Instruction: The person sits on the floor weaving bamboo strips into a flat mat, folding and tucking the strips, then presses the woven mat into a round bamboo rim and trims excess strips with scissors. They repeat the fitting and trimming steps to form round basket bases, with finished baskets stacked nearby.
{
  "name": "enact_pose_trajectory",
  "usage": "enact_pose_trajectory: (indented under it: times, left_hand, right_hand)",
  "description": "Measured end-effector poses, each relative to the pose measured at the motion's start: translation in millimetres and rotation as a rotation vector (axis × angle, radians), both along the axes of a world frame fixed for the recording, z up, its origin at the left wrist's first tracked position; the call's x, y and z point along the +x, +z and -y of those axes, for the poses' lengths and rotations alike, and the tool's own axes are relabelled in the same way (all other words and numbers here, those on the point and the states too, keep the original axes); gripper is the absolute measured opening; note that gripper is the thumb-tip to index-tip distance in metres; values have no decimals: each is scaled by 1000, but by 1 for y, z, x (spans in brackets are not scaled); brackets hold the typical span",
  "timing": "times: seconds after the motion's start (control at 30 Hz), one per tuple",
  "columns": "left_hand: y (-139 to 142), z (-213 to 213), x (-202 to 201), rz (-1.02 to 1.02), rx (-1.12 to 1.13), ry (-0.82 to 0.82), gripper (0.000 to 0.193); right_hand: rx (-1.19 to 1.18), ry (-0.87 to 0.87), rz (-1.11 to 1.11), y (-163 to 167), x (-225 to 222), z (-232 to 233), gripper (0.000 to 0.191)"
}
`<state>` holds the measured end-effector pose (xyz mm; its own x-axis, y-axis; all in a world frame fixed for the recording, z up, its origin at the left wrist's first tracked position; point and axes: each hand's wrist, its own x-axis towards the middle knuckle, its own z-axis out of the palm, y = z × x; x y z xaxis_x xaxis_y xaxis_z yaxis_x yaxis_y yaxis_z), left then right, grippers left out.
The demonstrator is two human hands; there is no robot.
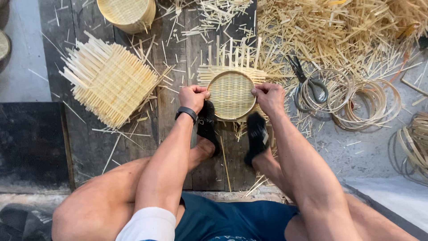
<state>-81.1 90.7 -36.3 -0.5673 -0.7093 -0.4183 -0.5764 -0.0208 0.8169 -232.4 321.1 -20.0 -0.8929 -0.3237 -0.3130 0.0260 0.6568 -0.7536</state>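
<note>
Knees and blue shorts (pixel 232 216) up close, black socks (pixel 256 136) pinning a woven mat (pixel 232 73) to the dark boards (pixel 174 89); left hand (pixel 193 97) and right hand (pixel 269 96) both closed tight on the hoop (pixel 231 117) pressed over it, scissors (pixel 307 78) and spare rings (pixel 370 105) lying right, a bigger mat (pixel 109 80) left

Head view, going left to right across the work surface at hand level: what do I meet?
Stack of square woven mats → left hand → round woven tray with its hoop → right hand → scissors → loose bamboo hoops.
</note>
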Motion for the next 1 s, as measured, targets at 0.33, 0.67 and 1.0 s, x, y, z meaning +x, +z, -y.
enact_pose_trajectory:
  times: [0.33, 0.67, 1.0]
  left_hand:
    - [4, 15, -3, 26, -11, -143, 23]
    - [-5, 0, -75, -438, -608, -592, 22]
    - [-29, 1, -80, -410, -403, -530, 23]
  right_hand:
    - [1, 81, -41, 15, -2, 7, 17]
    - [512, 1073, -849, 29, 73, 53, 77]
    - [173, 965, -707, 36, 63, 55, 91]
